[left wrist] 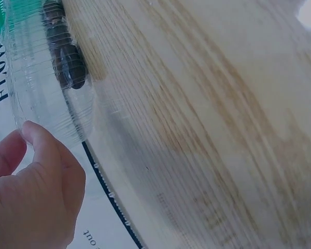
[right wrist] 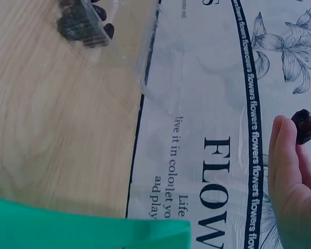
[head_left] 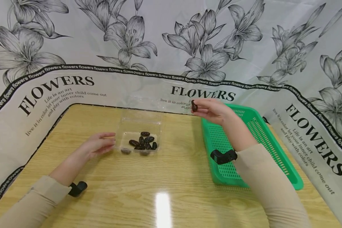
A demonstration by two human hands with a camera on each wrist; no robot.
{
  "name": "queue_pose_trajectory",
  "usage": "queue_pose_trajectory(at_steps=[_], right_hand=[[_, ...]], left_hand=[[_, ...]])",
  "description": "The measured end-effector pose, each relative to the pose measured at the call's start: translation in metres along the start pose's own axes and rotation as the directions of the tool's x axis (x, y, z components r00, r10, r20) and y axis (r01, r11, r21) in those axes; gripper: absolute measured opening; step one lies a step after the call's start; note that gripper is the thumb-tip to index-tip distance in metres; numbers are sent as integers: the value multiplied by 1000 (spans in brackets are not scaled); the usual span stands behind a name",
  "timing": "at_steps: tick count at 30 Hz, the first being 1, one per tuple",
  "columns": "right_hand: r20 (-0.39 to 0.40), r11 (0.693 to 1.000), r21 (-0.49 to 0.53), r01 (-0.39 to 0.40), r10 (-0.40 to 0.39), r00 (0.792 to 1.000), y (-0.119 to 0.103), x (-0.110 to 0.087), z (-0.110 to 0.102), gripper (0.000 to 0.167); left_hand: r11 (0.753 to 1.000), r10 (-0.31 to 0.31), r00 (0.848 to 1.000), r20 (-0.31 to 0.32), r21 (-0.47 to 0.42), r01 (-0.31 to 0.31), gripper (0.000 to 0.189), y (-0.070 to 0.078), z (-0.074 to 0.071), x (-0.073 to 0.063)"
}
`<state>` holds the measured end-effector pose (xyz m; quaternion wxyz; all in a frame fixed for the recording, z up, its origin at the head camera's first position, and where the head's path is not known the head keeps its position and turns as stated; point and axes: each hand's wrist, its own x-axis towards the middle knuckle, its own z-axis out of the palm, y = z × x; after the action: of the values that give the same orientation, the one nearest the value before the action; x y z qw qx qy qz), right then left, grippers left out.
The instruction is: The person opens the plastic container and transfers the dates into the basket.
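A clear plastic box [head_left: 159, 139] with its lid raised at the back sits on the table, several dark brown dates [head_left: 141, 141] inside. At its left side is my left hand [head_left: 98, 145]; the left wrist view shows thumb and finger [left wrist: 39, 137] pinching the box's edge. Farther right, my right hand [head_left: 213, 110] is raised over the back left corner of a green plastic basket [head_left: 209, 142]. It pinches a single date [head_left: 194, 106] between its fingertips. That date [right wrist: 304, 126] looks glossy and wrinkled in the right wrist view.
The basket has slotted walls and lies along the right side of the wooden table [head_left: 125, 190]. Behind the table and to its sides hangs a white sheet [head_left: 148, 88] with flowers and lettering. A black strap device [head_left: 223, 156] is on the right wrist.
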<state>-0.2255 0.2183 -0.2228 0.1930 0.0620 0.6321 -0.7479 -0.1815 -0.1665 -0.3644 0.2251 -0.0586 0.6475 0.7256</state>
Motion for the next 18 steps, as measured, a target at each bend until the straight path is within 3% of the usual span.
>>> queue_pose_trajectory(at_steps=[8,18], right_hand=[[-55,1000,-17,-21,20,998,6,-8,-36,5],[-97,995,-73,-74,67,993,30,-9,-77,22]], left_hand=[[1000,-5,1000,-13,-19,5,62,-1,3,1],[1000,6,1000,-16,17,-6,59,-1,4,1]])
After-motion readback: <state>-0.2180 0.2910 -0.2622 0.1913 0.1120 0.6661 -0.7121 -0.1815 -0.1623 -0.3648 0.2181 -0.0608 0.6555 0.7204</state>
